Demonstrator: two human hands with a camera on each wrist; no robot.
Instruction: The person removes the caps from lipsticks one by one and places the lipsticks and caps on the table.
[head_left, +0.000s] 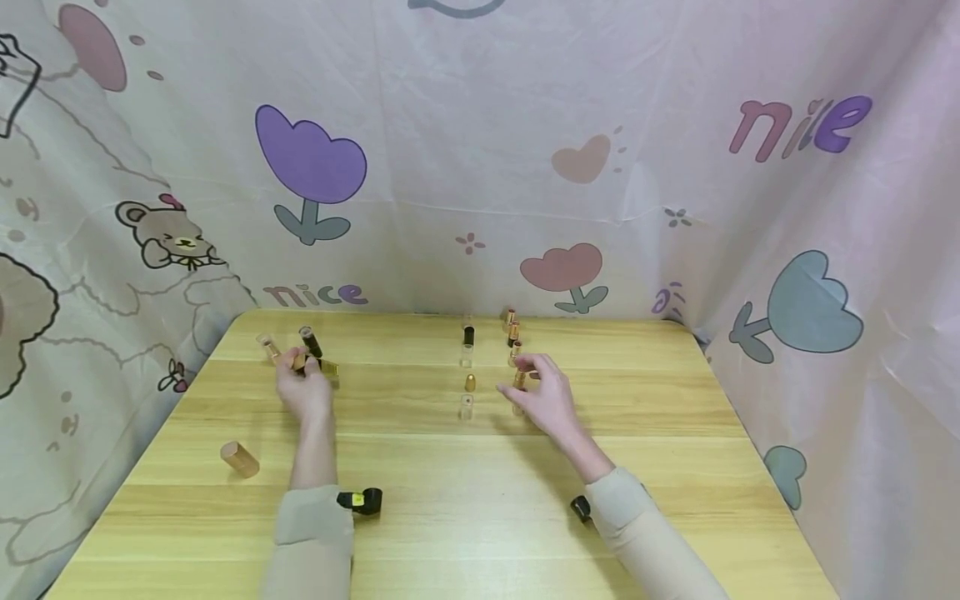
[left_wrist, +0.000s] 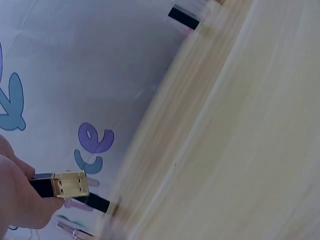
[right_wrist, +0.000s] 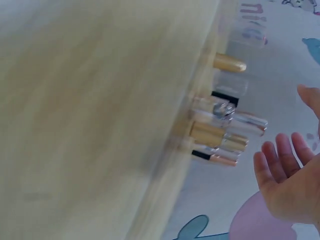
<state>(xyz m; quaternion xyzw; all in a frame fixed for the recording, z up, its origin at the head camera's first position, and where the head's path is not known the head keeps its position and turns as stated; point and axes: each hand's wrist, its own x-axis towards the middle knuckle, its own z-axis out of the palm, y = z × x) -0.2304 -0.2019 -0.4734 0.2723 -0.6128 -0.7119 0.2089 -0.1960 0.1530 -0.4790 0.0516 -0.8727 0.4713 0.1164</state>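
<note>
My left hand is at the left of the table, pinching a black-and-gold lipstick case between thumb and fingers. Its gold end looks hollow in the left wrist view. Close by stand a dark lipstick tube and a clear-ended one. Over on the right side, my right hand has its fingers spread and relaxed beside a row of lipstick tubes. Nothing shows between those fingers in the right wrist view, where a gold lipstick tube stands apart from them.
A second row holds a black-and-clear piece, a gold bullet-shaped cap and a clear cap. Nearer me on the left lies a rose-gold tube. A patterned cloth hangs behind the wooden table.
</note>
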